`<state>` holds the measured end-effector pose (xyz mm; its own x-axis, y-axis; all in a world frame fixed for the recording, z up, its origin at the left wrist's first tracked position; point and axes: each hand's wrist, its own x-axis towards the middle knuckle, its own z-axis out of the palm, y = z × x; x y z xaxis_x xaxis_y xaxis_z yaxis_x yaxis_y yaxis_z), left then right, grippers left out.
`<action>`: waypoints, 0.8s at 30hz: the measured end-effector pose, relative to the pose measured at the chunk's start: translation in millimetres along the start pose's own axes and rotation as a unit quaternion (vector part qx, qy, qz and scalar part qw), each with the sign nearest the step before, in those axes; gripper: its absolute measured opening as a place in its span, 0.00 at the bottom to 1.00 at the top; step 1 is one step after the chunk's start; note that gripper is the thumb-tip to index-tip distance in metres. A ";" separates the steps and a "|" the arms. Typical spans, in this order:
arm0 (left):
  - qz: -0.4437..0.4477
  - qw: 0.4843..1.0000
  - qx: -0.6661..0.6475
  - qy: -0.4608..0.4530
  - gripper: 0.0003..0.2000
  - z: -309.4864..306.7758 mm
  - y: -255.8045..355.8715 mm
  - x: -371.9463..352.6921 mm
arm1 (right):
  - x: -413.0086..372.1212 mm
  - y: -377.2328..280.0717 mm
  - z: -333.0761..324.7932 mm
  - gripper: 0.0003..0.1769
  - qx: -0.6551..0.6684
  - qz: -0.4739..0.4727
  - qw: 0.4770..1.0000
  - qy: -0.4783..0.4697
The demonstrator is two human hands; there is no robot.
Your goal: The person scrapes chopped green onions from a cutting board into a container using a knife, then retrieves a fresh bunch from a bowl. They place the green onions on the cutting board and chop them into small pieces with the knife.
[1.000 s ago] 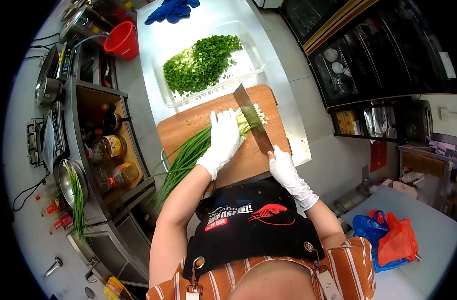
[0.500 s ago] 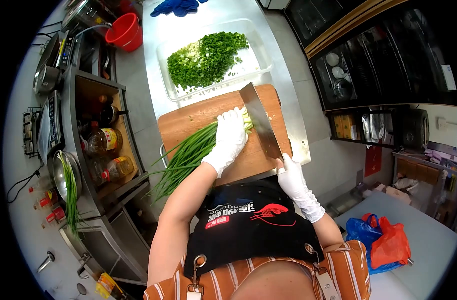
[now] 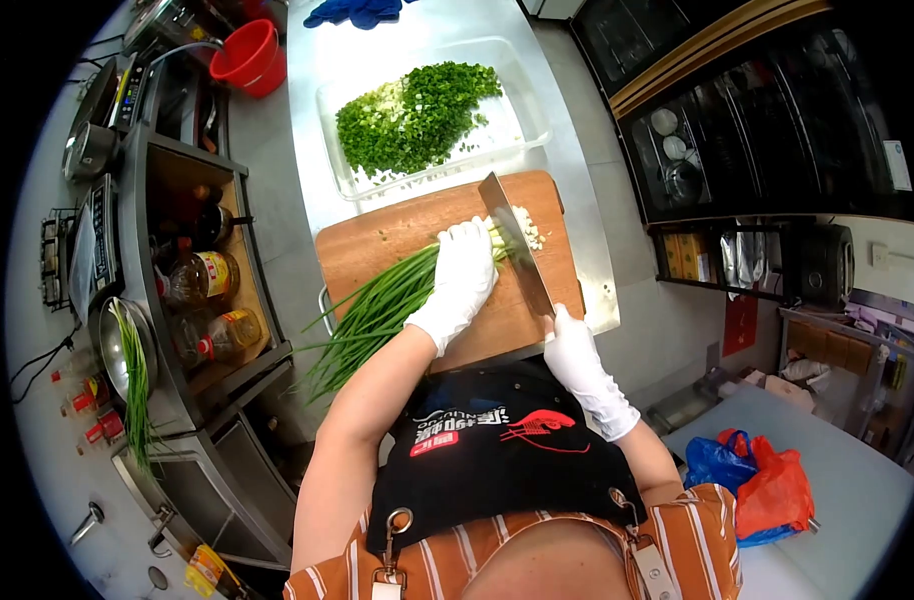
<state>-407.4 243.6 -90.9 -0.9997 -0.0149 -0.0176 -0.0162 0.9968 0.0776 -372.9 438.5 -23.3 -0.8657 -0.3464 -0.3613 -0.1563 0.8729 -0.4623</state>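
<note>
A bunch of green onions [image 3: 382, 300] lies across the wooden cutting board [image 3: 377, 235], its white ends toward the right. My left hand [image 3: 464, 275], in a white glove, is closed over the bunch near those ends. In my gloved right hand [image 3: 575, 355] is the handle of a cleaver [image 3: 520, 245]. Its broad blade stands on edge at the white ends, just right of my left fingers. Small cut white pieces [image 3: 533, 230] lie on the board past the blade. Behind the board, a clear plastic tub [image 3: 517, 105] holds a heap of chopped green onions [image 3: 417, 115].
The board rests on a metal table [image 3: 312, 130] with a blue cloth [image 3: 355, 12] at its far end. A red bucket [image 3: 252, 60] stands at the far left. More green onions lie over a metal bowl [image 3: 110, 345] on the left. Plastic bags [image 3: 767, 490] sit on a surface at right.
The cleaver has shifted slightly, and more cut white pieces now show to the right of its blade. My left hand keeps its hold on the bunch, almost unmoved.
</note>
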 end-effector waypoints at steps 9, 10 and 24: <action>0.000 1.000 -0.008 0.001 0.33 0.0 -1.5 0.9 | 8.7 -1.2 6.6 0.11 -0.028 0.015 0.999 -0.039; 0.003 1.000 -0.001 0.008 0.33 -0.2 -1.7 1.0 | 21.9 0.1 17.0 0.10 -0.023 0.002 1.000 -0.011; 0.000 0.999 -0.027 0.025 0.34 0.4 -2.7 -0.1 | -7.1 21.4 3.4 0.11 0.071 -0.011 0.995 0.071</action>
<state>-407.3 241.0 -91.5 -0.9993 -0.0203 0.0329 -0.0158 0.9912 0.1318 -368.5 458.4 -33.4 -0.9227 -0.3038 -0.2373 -0.1157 0.8054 -0.5813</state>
